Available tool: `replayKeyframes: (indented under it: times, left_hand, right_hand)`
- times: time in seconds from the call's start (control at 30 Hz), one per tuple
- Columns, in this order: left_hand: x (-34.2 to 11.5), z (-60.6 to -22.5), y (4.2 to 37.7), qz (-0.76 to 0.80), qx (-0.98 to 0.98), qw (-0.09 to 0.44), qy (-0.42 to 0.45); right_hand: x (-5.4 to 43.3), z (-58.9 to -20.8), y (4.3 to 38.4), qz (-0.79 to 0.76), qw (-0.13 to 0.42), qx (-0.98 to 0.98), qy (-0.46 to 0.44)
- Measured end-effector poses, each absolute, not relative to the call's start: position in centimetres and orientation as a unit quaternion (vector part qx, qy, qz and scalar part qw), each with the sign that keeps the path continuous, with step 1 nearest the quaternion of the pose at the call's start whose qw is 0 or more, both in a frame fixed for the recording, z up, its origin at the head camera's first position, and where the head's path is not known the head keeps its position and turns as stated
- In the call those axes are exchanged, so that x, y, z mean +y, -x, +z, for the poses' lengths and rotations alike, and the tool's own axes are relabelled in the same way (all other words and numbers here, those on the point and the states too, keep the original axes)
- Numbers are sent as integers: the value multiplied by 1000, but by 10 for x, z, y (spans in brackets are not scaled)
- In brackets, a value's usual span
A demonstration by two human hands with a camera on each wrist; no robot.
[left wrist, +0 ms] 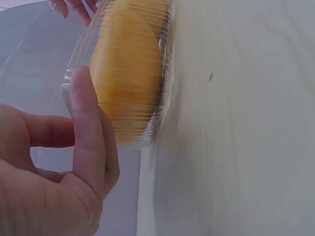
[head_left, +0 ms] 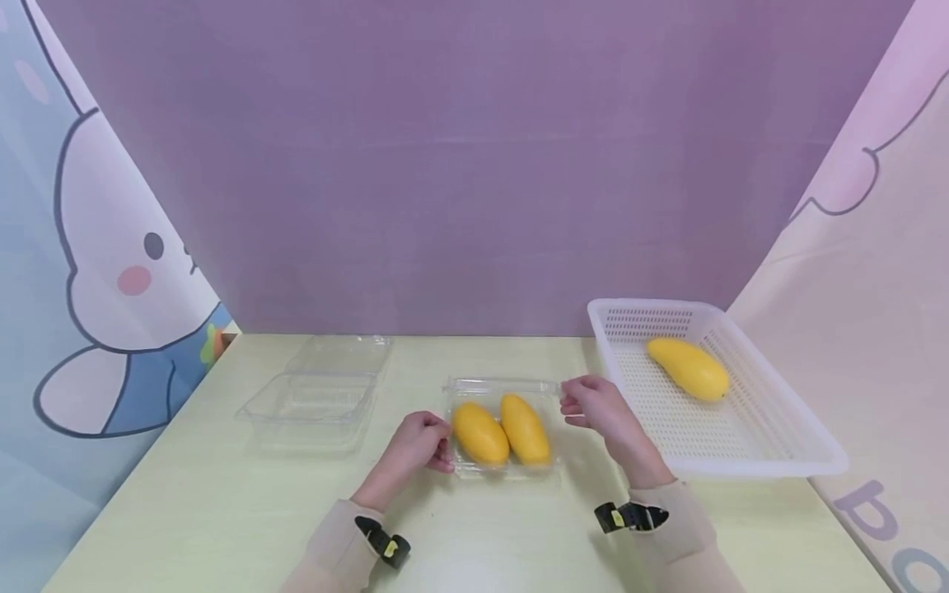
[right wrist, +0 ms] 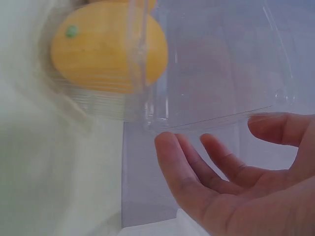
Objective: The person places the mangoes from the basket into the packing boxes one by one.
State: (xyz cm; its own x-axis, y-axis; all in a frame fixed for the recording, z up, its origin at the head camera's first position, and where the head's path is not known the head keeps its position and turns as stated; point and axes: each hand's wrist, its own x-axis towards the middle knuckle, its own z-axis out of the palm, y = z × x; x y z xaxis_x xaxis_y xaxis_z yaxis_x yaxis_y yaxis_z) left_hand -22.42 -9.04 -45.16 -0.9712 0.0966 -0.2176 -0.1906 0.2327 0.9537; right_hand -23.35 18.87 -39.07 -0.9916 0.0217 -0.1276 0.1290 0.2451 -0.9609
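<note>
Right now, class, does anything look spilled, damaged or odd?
Only one oddity: a tiny dark speck on the pale table, near the boxed mangoes. Dirt or stain, I can't tell. Nothing looks spilled or damaged.

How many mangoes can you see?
3: left mango and right mango in the middle box, third mango in the basket. None looks hidden.

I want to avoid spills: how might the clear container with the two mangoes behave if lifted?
The clear container would probably flex a little, since its ribbed walls look thin. Most of its weight likely comes from the two mangoes lying in it. Those could well roll or slide if it tilts, being rounded and smooth.
</note>
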Motion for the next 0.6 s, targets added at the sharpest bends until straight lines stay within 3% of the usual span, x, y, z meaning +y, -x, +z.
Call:
replayKeyframes:
  times: [0.6]
  left_hand:
    - [-97,-452,231,665,729,158,38]
  right_hand:
    - [187,-419,225,-610,79,786,-66]
